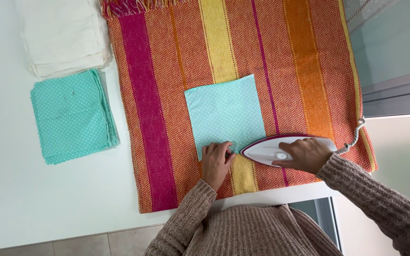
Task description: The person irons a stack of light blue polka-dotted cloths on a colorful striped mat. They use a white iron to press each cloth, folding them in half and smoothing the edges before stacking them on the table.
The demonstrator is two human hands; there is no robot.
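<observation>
Fingers (pixel 217 150) pin teal square's (pixel 225 114) near edge beside iron (pixel 281 148).

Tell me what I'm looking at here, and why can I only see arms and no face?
The camera sits on the person's head and looks down, so you see only their arms, in a knitted brown sweater, and their two bare hands. There is just this one picture, taken from above.

On the white table lies a striped cloth in orange, pink and yellow. On top of it is a square of turquoise fabric with tiny white dots.

The right hand has its grip on an iron, white with a dark red edge, its tip pointing at the square's lower edge. The left hand presses that edge down with its fingertips.

Off to the side are a stack of the same turquoise squares and a pile of cream fabric.
</observation>
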